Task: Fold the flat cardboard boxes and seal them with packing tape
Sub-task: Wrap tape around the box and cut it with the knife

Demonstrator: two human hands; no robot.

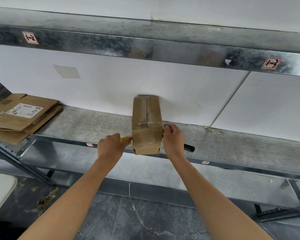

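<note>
My two bare forearms reach up from the bottom edge, over dark marbled floor tiles (145, 219). My left hand (111, 146) is curled round a small yellow object (126, 139), which it holds against the left side of a small brown cardboard box (146, 125); too little of the object shows to tell what it is. My right hand (171, 135) sits at the box's right edge with the fingers bent and the thumb against the cardboard, but I cannot tell whether it pinches anything there. The box is folded up, with glossy tape along its top seam. It rests on the grey metal shelf (93, 123), its near end jutting past the front lip between my hands. Just behind my right hand a black handle-like thing (189, 147) lies on the shelf. Well to the left is a stack of flat brown cardboard boxes (47, 105), the top one bearing a white shipping label (25, 110).
</note>
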